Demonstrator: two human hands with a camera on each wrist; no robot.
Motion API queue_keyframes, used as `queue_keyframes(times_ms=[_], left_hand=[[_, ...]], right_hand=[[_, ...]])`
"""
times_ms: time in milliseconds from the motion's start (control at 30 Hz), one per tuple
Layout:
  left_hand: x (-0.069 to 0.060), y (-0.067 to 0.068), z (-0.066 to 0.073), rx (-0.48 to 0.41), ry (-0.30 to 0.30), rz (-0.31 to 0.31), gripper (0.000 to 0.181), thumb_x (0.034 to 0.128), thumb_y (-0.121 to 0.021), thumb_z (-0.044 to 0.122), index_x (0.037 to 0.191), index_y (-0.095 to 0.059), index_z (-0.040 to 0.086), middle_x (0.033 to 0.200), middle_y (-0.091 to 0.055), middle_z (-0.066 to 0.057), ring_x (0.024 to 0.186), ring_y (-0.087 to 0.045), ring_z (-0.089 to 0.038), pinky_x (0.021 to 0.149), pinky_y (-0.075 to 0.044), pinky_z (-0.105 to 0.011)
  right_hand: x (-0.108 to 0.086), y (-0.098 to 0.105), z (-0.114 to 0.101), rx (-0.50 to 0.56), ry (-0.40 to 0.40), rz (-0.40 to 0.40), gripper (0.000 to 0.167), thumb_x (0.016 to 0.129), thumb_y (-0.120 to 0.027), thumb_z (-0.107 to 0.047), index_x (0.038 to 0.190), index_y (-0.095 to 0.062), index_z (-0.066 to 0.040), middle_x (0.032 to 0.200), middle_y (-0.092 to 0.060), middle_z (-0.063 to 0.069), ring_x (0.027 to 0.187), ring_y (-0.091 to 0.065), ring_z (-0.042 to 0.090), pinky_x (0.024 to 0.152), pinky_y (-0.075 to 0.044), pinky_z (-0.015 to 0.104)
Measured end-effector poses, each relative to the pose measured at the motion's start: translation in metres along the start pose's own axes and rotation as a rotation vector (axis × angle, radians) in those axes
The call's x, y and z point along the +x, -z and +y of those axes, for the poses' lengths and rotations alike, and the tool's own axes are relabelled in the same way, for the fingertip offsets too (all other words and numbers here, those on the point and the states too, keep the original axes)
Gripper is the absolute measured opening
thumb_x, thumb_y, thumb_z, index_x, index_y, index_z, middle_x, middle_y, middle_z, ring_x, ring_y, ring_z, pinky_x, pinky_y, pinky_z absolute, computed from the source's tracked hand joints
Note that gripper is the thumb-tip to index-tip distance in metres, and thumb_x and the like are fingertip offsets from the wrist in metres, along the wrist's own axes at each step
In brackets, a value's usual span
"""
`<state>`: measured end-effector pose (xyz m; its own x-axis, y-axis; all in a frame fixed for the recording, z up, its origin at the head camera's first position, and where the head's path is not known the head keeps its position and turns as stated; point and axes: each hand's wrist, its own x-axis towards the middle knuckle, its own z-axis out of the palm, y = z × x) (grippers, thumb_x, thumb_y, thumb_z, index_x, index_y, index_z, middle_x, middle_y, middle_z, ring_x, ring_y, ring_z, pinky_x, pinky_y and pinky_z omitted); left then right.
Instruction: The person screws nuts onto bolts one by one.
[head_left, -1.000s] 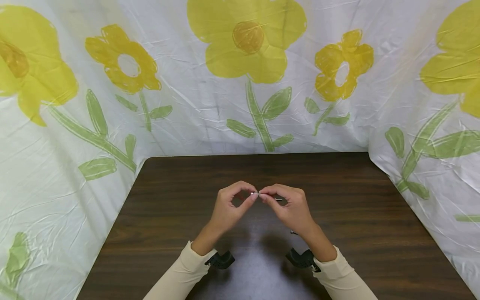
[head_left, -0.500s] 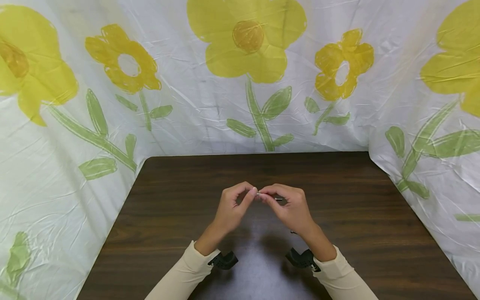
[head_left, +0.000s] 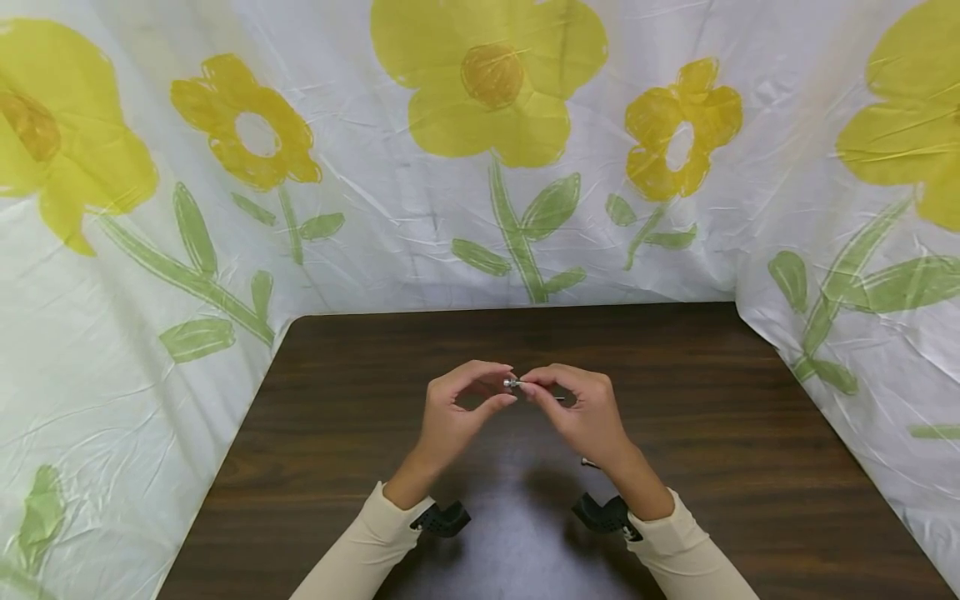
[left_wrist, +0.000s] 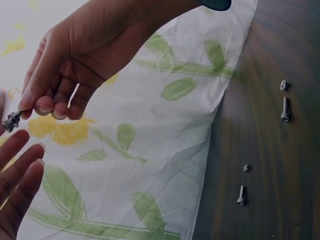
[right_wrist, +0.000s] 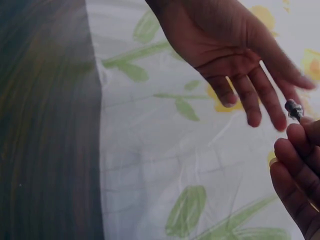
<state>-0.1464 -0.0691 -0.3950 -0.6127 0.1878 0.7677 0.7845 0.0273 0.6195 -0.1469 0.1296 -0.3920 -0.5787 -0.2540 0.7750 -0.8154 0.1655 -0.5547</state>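
Between the thumb and fingertips of my right hand [head_left: 573,407] is a small silver bolt [head_left: 512,383], held above the table. Its head end points left, and what looks like a nut [right_wrist: 295,112] sits around it close to the head. My left hand [head_left: 452,408] is beside that head, thumb and fingers spread apart with nothing gripped between them. In the left wrist view the right hand [left_wrist: 92,47] pinches the bolt's far end, while the left fingers [left_wrist: 24,177] stay near the head. How far the shank reaches into the right fingers is hidden.
On the dark wooden table [head_left: 337,433] lie a larger bolt [left_wrist: 285,110] with a nut [left_wrist: 284,85] near it, and a smaller bolt [left_wrist: 242,195] with a small nut [left_wrist: 246,168]. A white cloth [head_left: 360,208] with yellow flowers hangs around the table's edges.
The left thumb and fingers, earlier closed together at the bolt's end, have parted and drawn slightly left, uncovering the bolt's head. The right hand keeps its pinch almost in place.
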Motion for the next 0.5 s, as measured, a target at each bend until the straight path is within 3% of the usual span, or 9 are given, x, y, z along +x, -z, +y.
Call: queue_keyframes(times_ms=[67, 233, 400, 500], left_hand=[[-0.002, 0.001, -0.009, -0.006, -0.038, 0.000, 0.041, 0.0702, -0.082, -0.020, 0.107, -0.072, -0.003, 0.096, -0.073, -0.016, 0.085, -0.071, -0.022, 0.061, -0.060, -0.040], [-0.004, 0.001, -0.020, -0.015, -0.088, -0.019, 0.037, 0.0709, -0.083, -0.018, 0.103, -0.075, 0.000, 0.096, -0.073, -0.013, 0.084, -0.069, -0.022, 0.062, -0.060, -0.037], [-0.002, 0.001, -0.018, -0.010, -0.087, -0.018, 0.034, 0.0704, -0.082, -0.020, 0.098, -0.075, -0.001, 0.092, -0.072, -0.014, 0.081, -0.069, -0.024, 0.063, -0.059, -0.034], [0.002, 0.000, -0.008, 0.000, -0.068, -0.019, 0.031, 0.0714, -0.080, -0.021, 0.096, -0.074, -0.003, 0.090, -0.071, -0.014, 0.080, -0.068, -0.023, 0.064, -0.059, -0.032]], right_hand=[[0.000, 0.000, 0.000, 0.001, 0.004, -0.006, 0.024, 0.082, -0.076, 0.014, 0.096, -0.076, -0.005, 0.083, -0.074, 0.006, 0.070, -0.070, 0.014, 0.063, -0.056, 0.019], [0.000, 0.000, 0.000, 0.007, 0.009, -0.017, 0.024, 0.082, -0.076, 0.014, 0.097, -0.076, -0.005, 0.085, -0.074, 0.005, 0.071, -0.070, 0.014, 0.063, -0.057, 0.020], [-0.001, -0.001, 0.001, 0.013, 0.009, -0.015, 0.025, 0.082, -0.076, 0.015, 0.097, -0.076, -0.006, 0.082, -0.073, 0.008, 0.070, -0.070, 0.013, 0.063, -0.057, 0.020], [-0.002, -0.001, 0.002, 0.013, 0.008, -0.008, 0.026, 0.081, -0.076, 0.015, 0.097, -0.076, -0.005, 0.081, -0.073, 0.008, 0.069, -0.069, 0.013, 0.063, -0.057, 0.020]])
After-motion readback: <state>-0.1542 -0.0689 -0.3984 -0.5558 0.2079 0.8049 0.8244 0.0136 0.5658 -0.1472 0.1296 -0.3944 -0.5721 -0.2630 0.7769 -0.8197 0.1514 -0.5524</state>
